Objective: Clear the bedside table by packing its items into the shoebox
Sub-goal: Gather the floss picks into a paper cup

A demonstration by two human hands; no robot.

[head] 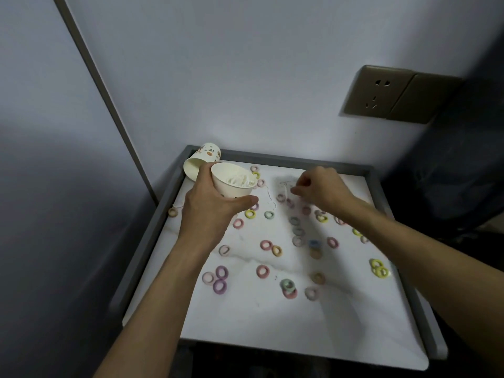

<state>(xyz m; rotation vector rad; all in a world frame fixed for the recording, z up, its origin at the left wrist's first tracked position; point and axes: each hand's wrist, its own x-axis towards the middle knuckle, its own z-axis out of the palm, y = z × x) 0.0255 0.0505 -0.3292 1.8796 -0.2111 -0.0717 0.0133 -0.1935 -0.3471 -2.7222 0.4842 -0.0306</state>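
My left hand [215, 211] grips a white paper cup [234, 182] with white bits inside, held above the back left of the bedside table [272, 317]. My right hand [317, 188] hovers over the back middle with fingers curled in a pinch; what it holds is too small to make out. Several small pastel hair rings, such as a pink one [262, 271] and a yellow pair [379, 268], lie scattered over the white marble top. A second patterned paper cup [200, 160] lies tipped at the back left corner. No shoebox is in view.
The table has a raised grey rim [152, 241] and stands in a corner against a pale wall. A wall socket plate [392, 94] sits above the back right. A thin white thread [268, 196] lies between the hands. Dark floor surrounds the table.
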